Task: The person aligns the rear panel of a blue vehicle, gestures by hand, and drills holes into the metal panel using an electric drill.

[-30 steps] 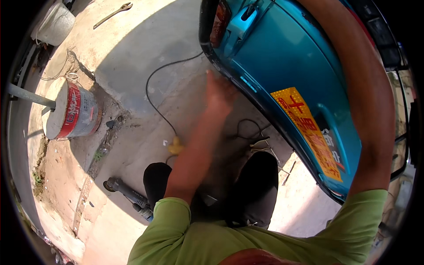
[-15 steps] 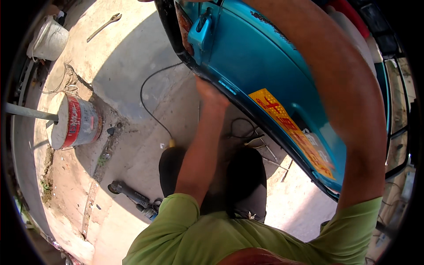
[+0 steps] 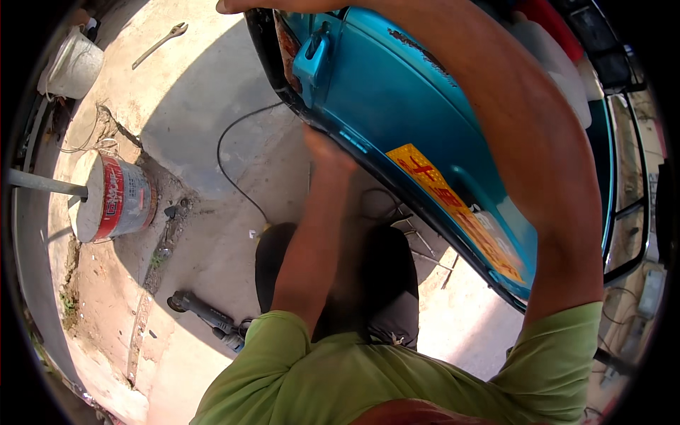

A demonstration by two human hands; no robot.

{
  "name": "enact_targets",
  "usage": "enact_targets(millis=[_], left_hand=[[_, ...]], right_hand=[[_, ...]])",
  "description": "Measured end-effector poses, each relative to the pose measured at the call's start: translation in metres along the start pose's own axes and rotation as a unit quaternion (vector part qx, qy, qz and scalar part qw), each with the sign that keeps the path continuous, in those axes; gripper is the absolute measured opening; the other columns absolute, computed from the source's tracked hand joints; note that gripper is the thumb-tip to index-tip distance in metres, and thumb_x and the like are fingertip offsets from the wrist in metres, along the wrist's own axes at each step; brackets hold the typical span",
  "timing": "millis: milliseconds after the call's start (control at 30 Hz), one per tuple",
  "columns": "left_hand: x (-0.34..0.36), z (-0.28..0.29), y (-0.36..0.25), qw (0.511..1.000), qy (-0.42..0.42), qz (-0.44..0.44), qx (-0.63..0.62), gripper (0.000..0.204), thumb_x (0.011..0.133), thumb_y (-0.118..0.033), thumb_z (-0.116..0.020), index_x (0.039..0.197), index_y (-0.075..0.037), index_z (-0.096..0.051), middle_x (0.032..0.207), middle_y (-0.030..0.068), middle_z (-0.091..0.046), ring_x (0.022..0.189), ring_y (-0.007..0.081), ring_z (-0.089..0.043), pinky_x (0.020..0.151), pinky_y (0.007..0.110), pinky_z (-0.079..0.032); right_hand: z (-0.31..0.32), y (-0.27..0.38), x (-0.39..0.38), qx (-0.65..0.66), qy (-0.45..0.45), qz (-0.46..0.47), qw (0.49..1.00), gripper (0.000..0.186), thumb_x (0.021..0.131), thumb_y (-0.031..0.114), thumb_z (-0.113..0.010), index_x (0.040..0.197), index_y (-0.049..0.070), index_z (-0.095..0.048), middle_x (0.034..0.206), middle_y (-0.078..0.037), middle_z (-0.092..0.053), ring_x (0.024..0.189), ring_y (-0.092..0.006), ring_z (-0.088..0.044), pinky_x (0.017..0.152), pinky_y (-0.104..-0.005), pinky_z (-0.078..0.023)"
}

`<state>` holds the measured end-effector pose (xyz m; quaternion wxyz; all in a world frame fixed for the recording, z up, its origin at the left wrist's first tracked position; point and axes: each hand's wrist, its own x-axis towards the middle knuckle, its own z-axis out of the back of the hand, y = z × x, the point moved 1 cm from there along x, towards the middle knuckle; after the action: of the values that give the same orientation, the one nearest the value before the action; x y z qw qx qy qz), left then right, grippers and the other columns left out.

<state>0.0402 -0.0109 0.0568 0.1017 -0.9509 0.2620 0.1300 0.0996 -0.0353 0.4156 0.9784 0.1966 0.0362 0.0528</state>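
A teal painted vehicle body panel (image 3: 397, 106) with a black edge, rust patches and a yellow sticker fills the upper right. My left hand (image 3: 330, 151) reaches up to the panel's lower black edge, near a small teal hinge-like piece (image 3: 354, 141). It is blurred, and its fingers are hidden at that edge. Over the top of the panel stretches my right arm. At the upper picture border, my right hand (image 3: 237, 6) is mostly cut off; one fingertip shows beyond the panel's upper left corner, and its grip is not visible.
An angle grinder (image 3: 205, 315) lies left of my knees. Farther left stand a red-and-grey bucket (image 3: 127, 195) with a pole and a white bucket (image 3: 76, 67). An adjustable wrench (image 3: 159, 46) rests on the concrete. A black cable (image 3: 221, 152) curves across the floor; tools (image 3: 423, 243) lie under the panel.
My view has shifted slightly, so the panel and floor things appear a little farther left. More of my right hand shows at the top. My left hand stays by the black edge.
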Motion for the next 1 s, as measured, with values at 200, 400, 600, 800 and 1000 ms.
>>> enact_targets(millis=[200,400,600,800,1000], left_hand=[[-0.016,-0.002,-0.003,0.996,-0.041,0.062,-0.051,0.08,0.102,-0.067,-0.036,0.155,-0.008,-0.041,0.153,0.0198,-0.048,0.134,0.0406,-0.051,0.113,0.059,-0.043],[-0.035,-0.008,0.0,0.989,-0.039,0.111,-0.089,0.082,0.102,-0.073,-0.033,0.157,-0.013,-0.041,0.157,0.0167,-0.045,0.137,0.041,-0.048,0.118,0.057,-0.036],[-0.04,0.017,0.019,0.986,-0.083,0.126,-0.063,0.076,0.101,-0.073,-0.037,0.139,-0.01,-0.058,0.138,0.0178,-0.06,0.125,0.0359,-0.056,0.11,0.053,-0.045],[-0.052,0.05,-0.008,0.946,-0.144,0.197,0.214,0.068,0.103,-0.065,-0.045,0.131,-0.005,-0.06,0.129,0.0195,-0.066,0.115,0.0335,-0.064,0.097,0.05,-0.051],[-0.146,0.148,-0.198,0.865,-0.236,0.003,0.443,0.033,0.102,-0.038,-0.059,0.109,-0.006,-0.066,0.094,0.009,-0.072,0.084,0.0225,-0.071,0.074,0.035,-0.055]], right_hand=[[-0.005,-0.008,0.01,-0.017,-0.028,0.022,0.999,0.066,0.085,0.06,-0.064,0.093,-0.005,-0.077,0.09,-0.022,-0.074,0.089,-0.0366,-0.072,0.082,-0.0447,-0.056],[-0.021,-0.016,0.029,-0.05,-0.088,0.011,0.995,0.059,0.088,0.056,-0.067,0.096,-0.001,-0.077,0.092,-0.019,-0.074,0.089,-0.0334,-0.071,0.084,-0.0433,-0.054],[-0.039,0.001,0.016,0.082,-0.111,0.034,0.99,0.051,0.09,0.047,-0.074,0.103,-0.003,-0.074,0.098,-0.015,-0.074,0.097,-0.0258,-0.069,0.088,-0.0409,-0.052],[-0.037,-0.077,0.055,-0.056,-0.107,0.12,0.985,0.071,0.09,0.07,-0.066,0.121,0.008,-0.074,0.108,-0.017,-0.073,0.11,-0.0297,-0.069,0.102,-0.0408,-0.049],[-0.031,-0.062,0.045,-0.048,-0.097,0.076,0.991,0.052,0.093,0.054,-0.073,0.112,0.006,-0.077,0.099,-0.011,-0.073,0.098,-0.0212,-0.068,0.094,-0.0357,-0.05]])
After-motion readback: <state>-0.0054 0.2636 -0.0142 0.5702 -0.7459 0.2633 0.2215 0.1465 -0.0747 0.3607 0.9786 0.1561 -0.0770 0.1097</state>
